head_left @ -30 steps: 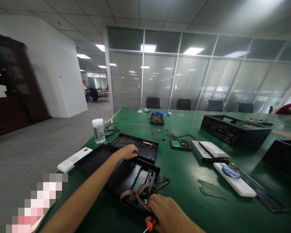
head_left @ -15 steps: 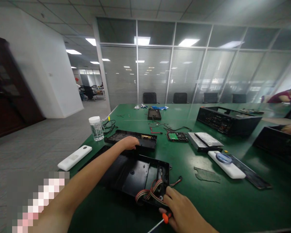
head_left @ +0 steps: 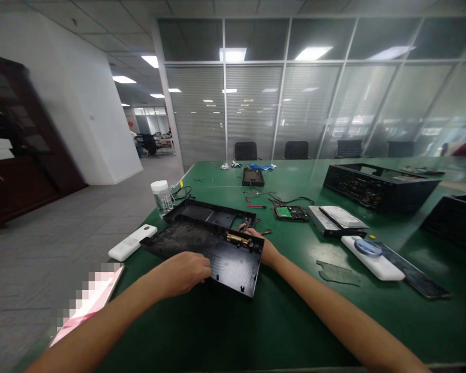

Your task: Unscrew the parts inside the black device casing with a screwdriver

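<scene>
A shallow black plastic cover with a gold-coloured strip inside is tilted up in front of me. My left hand grips its near edge, fingers closed over the rim. Behind it lies a second black plastic casing, with cut-out openings and cables at its right end. My right hand reaches round the cover's right side to that end of the casing, its fingers curled there and partly hidden by the cover. No screwdriver shows now.
A lidded clear jar and a white device stand at left. To the right lie a green circuit board, a silver drive, a white device with a blue disc and a black computer case.
The cover has come toward me in my left hand. The cable-fitted casing has moved away behind it, with my right hand at its end. The orange-handled screwdriver is out of sight.
</scene>
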Demonstrator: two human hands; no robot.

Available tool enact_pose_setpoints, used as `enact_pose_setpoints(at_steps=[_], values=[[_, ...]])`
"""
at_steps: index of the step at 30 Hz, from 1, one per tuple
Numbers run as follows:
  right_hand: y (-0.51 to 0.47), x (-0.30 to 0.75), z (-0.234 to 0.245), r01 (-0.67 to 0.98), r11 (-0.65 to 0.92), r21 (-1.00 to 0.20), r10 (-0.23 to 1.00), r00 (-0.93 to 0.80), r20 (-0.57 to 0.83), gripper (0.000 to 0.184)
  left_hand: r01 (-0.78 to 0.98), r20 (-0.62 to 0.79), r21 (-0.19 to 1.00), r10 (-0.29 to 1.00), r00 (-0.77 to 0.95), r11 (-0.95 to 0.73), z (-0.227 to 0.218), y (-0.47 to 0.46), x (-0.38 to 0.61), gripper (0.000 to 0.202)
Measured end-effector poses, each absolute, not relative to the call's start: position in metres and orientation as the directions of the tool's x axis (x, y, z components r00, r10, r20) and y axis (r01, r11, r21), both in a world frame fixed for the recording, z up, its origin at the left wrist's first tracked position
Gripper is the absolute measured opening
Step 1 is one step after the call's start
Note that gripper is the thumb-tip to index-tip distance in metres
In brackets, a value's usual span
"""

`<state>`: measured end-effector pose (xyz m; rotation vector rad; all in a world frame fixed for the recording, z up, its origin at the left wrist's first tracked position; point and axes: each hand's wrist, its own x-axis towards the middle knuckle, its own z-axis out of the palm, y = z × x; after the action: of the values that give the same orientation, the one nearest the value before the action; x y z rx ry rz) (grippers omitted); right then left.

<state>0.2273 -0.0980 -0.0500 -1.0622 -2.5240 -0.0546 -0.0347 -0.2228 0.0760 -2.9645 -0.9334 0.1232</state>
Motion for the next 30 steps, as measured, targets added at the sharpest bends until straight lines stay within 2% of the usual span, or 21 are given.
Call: enact_pose_setpoints(at_steps=[4, 6, 8, 12, 15, 17, 19, 21, 24, 30], values=[[-0.107, 0.252, -0.054, 0.739, 0.672, 0.034, 0.670, -0.628, 0.396, 0.059, 0.589, -0.111, -0.086, 0.595, 0.796, -0.804, 0.049, -0.221, -0.045, 0.009], [-0.114, 0.274, -0.052, 0.770, 0.630, 0.103, 0.697, -0.619, 0.363, 0.053, 0.608, -0.138, -0.100, 0.616, 0.775, -0.787, 0.036, -0.215, -0.050, 0.006], [-0.118, 0.298, -0.051, 0.799, 0.584, 0.143, 0.733, -0.595, 0.330, 0.040, 0.651, -0.173, -0.108, 0.659, 0.732, -0.751, 0.027, -0.208, -0.054, 0.007], [-0.116, 0.332, -0.049, 0.846, 0.523, 0.106, 0.794, -0.529, 0.301, 0.028, 0.769, -0.289, -0.037, 0.744, 0.603, -0.638, 0.030, -0.190, -0.055, 0.007], [-0.113, 0.333, -0.049, 0.859, 0.510, 0.043, 0.811, -0.497, 0.308, 0.029, 0.765, -0.335, 0.118, 0.699, 0.631, -0.634, 0.044, -0.171, -0.039, 0.026], [-0.114, 0.327, -0.048, 0.850, 0.527, 0.006, 0.804, -0.501, 0.318, 0.030, 0.733, -0.220, 0.154, 0.700, 0.679, -0.662, 0.047, -0.156, -0.022, 0.030], [-0.117, 0.321, -0.046, 0.831, 0.556, -0.023, 0.790, -0.519, 0.327, 0.029, 0.733, -0.065, 0.069, 0.730, 0.680, -0.677, 0.040, -0.142, -0.004, 0.024], [-0.121, 0.318, -0.045, 0.817, 0.576, -0.037, 0.777, -0.532, 0.337, 0.027, 0.763, 0.021, -0.041, 0.762, 0.647, -0.646, 0.025, -0.131, 0.007, 0.020], [-0.125, 0.319, -0.042, 0.820, 0.571, -0.043, 0.775, -0.522, 0.356, 0.026, 0.797, 0.083, -0.112, 0.794, 0.602, -0.593, 0.000, -0.122, 0.012, 0.018], [-0.124, 0.317, -0.039, 0.825, 0.563, -0.049, 0.780, -0.511, 0.361, 0.025, 0.780, 0.121, -0.141, 0.771, 0.625, -0.610, -0.018, -0.123, 0.013, 0.015]])
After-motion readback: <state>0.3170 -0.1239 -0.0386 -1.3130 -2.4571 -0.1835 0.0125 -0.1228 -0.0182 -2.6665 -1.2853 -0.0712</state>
